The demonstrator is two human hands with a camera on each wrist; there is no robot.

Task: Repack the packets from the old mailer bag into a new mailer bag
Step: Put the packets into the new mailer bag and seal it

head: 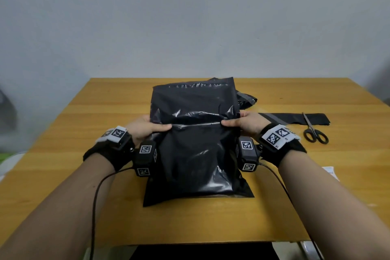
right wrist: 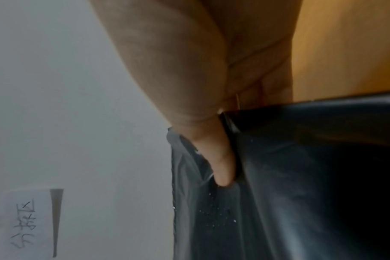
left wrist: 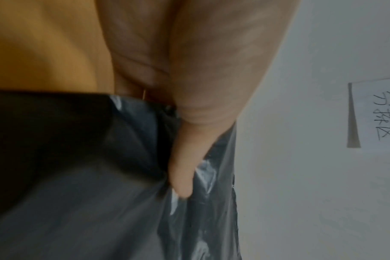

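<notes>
From above, the black mailer (head: 196,154) lies lengthwise at the middle of the wooden counter (head: 63,154), its near end flat on the wood, its far half raised as a flap. The head view alone shows what lies around it: scissors (head: 314,131) to the right, their blades across a strip of black plastic (head: 295,118), a second crumpled bag (head: 247,101) behind the mailer, and a white slip (head: 330,172) at the right edge. The wrist views give what the head view misses: a paper sign (left wrist: 381,112) with handwritten characters on the grey wall, and each thumb up close. The left hand (head: 145,127) clamps the mailer's left edge at the fold, thumb (left wrist: 185,168) lying flat along the film and fingers tucked behind the flap. The right hand (head: 247,122) mirrors it on the right edge, thumb (right wrist: 218,161) pressed into the crease. Both wrists are level, forearms reaching in from the near side, straps with printed markers around them. The film is glossy, wrinkled, catching pale glints; the lower half bulges softly, though its contents are hidden.
</notes>
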